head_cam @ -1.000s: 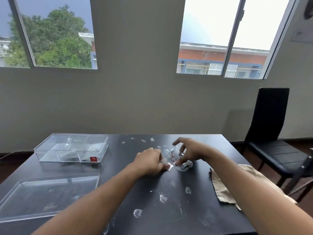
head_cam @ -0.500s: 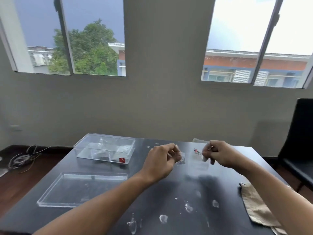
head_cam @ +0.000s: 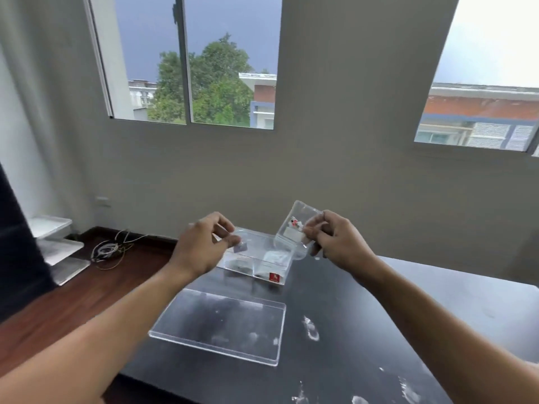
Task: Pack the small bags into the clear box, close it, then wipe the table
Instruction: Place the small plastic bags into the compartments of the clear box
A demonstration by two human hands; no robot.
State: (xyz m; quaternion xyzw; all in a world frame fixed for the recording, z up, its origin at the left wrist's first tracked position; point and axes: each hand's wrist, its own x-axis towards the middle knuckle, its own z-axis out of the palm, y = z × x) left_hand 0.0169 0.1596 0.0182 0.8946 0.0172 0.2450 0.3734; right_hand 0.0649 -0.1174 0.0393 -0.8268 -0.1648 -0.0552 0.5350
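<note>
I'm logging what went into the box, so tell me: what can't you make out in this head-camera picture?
- Contents of the small clear bag pinched in the right hand: too small, only red and white specks.
- The tiny item in the left hand: partly hidden by its fingers.
- Contents of the clear plastic box: transparent and blurred.
- Right end of the black table: cut by the frame edge.
</note>
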